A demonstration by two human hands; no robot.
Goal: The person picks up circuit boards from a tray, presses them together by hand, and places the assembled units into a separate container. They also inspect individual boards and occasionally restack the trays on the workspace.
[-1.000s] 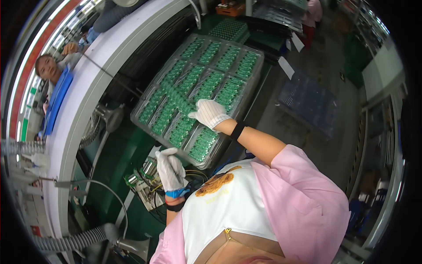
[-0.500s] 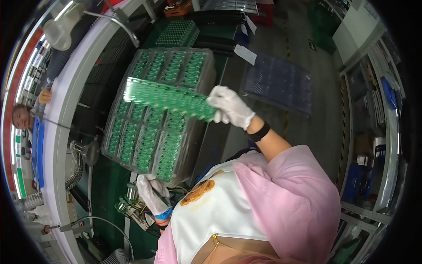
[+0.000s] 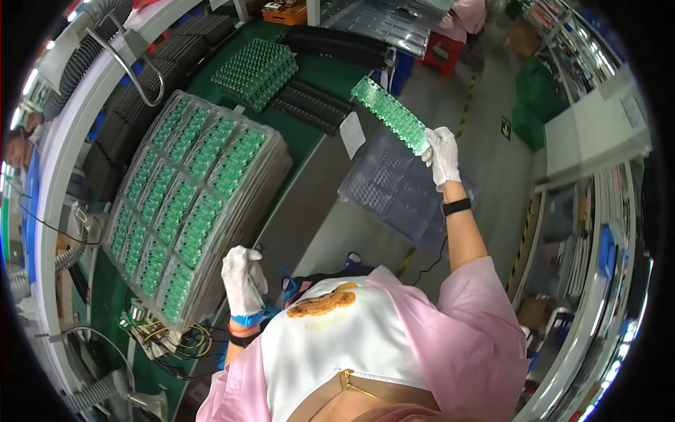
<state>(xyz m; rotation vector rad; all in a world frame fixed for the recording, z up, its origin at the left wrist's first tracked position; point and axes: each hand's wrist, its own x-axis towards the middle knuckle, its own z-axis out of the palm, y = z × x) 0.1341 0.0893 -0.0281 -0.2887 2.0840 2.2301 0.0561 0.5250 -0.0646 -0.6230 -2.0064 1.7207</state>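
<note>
In my white-gloved right hand [image 3: 443,156] is the near end of a long green circuit board panel [image 3: 391,114], its fingers closed round it. The panel is held out to the right of the bench, slanting away to the far left. My gloved left hand [image 3: 242,278] is beside the near right edge of a stack of clear plastic trays [image 3: 271,172]. Its fingers are curled; whatever they may hold is hidden. Rows of green circuit boards [image 3: 169,204] fill the compartments of the top tray.
A stack of green boards [image 3: 256,70] and black racks [image 3: 309,105] stand farther along the green bench. An empty translucent tray [image 3: 394,186] is low down beyond the bench's right edge. Cables [image 3: 184,341] lie by the near tray corner. Shelving [image 3: 562,281] lines the right.
My right hand has carried the panel from above the trays rightward, past the bench edge. The view has shifted, and my left hand is now beside the tray stack with its fingers curled.
</note>
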